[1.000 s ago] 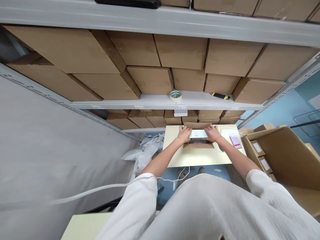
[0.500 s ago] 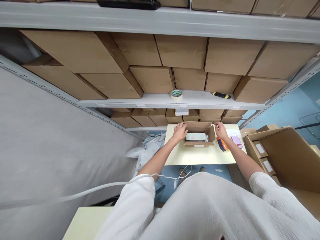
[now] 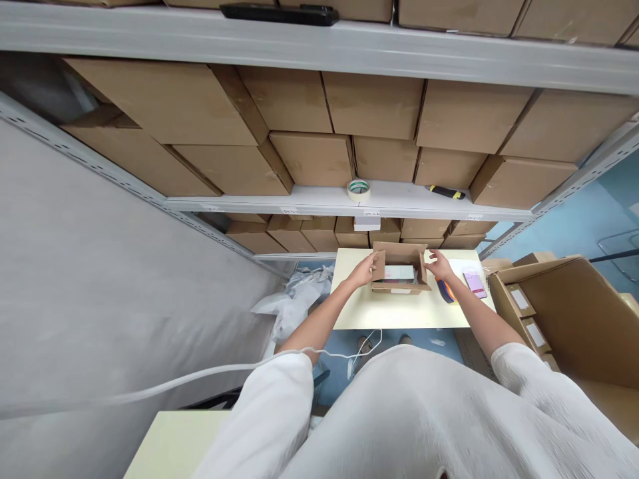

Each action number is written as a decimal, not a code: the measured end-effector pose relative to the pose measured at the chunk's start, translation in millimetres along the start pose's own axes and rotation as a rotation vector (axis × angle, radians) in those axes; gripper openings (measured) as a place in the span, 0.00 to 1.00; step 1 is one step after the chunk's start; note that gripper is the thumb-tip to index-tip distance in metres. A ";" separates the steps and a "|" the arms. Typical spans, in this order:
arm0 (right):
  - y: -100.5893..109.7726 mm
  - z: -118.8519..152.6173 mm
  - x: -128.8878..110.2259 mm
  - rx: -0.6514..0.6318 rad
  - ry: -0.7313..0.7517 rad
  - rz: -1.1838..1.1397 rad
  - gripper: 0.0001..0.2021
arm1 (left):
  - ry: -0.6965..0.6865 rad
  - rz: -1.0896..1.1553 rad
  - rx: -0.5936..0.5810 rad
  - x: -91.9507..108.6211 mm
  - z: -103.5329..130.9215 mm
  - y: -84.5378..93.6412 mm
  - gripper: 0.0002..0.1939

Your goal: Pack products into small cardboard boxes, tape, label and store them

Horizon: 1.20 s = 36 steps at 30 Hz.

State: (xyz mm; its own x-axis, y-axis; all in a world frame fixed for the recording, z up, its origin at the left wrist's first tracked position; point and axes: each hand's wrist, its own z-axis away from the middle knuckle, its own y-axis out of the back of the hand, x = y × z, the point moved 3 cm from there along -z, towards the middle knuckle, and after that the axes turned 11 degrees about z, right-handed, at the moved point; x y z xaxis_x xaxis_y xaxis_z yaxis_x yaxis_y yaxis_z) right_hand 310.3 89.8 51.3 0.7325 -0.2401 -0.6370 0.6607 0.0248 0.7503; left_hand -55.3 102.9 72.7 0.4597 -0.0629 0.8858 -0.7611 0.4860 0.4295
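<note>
A small open cardboard box [image 3: 383,288] stands on the pale yellow table [image 3: 359,316], its flaps raised. Inside it lies a pale, whitish-green carton [image 3: 399,272]. My left hand [image 3: 362,271] pinches the box's left flap between thumb and fingers. On the opposite side, my right hand [image 3: 440,265] has its fingertips closed at the right flap. Just below the right hand sits an orange and dark blue tape dispenser [image 3: 446,291], partly covered by my forearm. A phone with a pinkish screen [image 3: 474,284] lies right of that forearm.
Shelves of cardboard boxes [image 3: 377,103] rise in front, with a tape roll [image 3: 359,191] and a yellow-black utility knife [image 3: 446,192] on one ledge. A large open carton [image 3: 574,313] stands at right. White plastic bags [image 3: 294,303] lie at left. A white cable [image 3: 224,368] crosses my left arm.
My left hand has gone from the box's back left corner to its left flap, which now stands up. My right hand has come in against the right flap. The view has shifted slightly.
</note>
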 end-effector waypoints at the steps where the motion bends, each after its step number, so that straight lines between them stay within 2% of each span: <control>1: -2.9 -1.8 1.4 -0.005 -0.010 0.014 0.36 | 0.020 -0.048 -0.042 -1.9 1.5 -0.9 0.50; 5: -12.6 -6.5 9.2 -0.021 -0.024 0.080 0.36 | 0.065 -0.291 -0.185 -9.6 10.5 2.3 0.53; 8: -17.5 -7.7 11.8 -0.039 0.004 0.070 0.37 | 0.063 -0.345 -0.273 -14.0 16.8 6.6 0.56; 12: -19.8 -6.4 6.0 -0.031 0.066 -0.014 0.40 | 0.066 -0.293 -0.326 -17.4 20.5 7.1 0.62; 16: -18.7 -0.9 -4.0 -0.056 0.075 -0.030 0.32 | 0.046 -0.106 -0.264 -18.9 20.8 2.8 0.66; 21: -8.1 7.3 -12.3 -0.098 0.044 -0.062 0.20 | 0.090 0.058 -0.077 -19.2 17.0 -1.2 0.56; 25: -1.2 14.2 -14.0 -0.182 -0.015 -0.197 0.17 | 0.119 -0.076 0.095 -10.1 10.4 -1.7 0.46; 27: -0.8 17.5 -14.6 -0.184 -0.010 -0.182 0.17 | 0.119 -0.191 0.137 -2.5 7.0 -3.4 0.42; 31: -6.6 21.6 -13.5 -0.131 0.060 -0.084 0.18 | 0.008 -0.453 0.105 14.0 2.1 -14.7 0.32; 34: -14.4 22.8 -10.6 -0.096 0.102 -0.004 0.19 | -0.143 -0.580 0.001 23.1 1.4 -30.2 0.29; 36: -20.0 23.9 -9.0 -0.068 0.100 0.054 0.20 | -0.196 -0.603 -0.079 24.9 2.5 -40.9 0.27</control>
State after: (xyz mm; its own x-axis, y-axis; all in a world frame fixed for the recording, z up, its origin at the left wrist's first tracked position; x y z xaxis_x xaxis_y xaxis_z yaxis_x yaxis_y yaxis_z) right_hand 286.6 68.3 46.2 0.7779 -0.1383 -0.6130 0.6268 0.1014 0.7726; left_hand -13.9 79.3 77.6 0.6988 -0.5002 0.5113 -0.3550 0.3779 0.8551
